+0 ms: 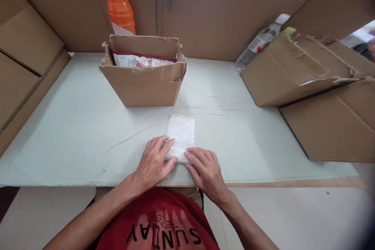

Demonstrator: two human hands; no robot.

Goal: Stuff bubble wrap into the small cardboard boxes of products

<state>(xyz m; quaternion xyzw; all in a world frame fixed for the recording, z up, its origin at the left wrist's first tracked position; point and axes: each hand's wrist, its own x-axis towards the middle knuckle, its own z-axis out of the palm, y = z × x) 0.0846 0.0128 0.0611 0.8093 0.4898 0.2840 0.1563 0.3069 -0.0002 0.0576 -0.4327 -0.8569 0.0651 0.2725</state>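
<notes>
We are observing the left hand and right hand touching the near end of a white rectangular bubble-wrap piece; whether they are clamping it, we cannot tell. It is lying on a pale green table cover, nearer than an open brown cardboard box.

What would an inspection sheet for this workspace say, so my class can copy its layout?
Surface: table covered in pale, creased sheeting.
Job's things: bubble wrap, near the table's front edge.
Clutter: open carton holding a printed packet, orange bottle behind it; two cartons at right, tilted clear bottle beside them.
Grip: left hand and right hand both touch the bubble wrap; pinching or resting, cannot tell.
Cables: nothing seen.
Surroundings: cardboard panel behind; cardboard at left.
</notes>
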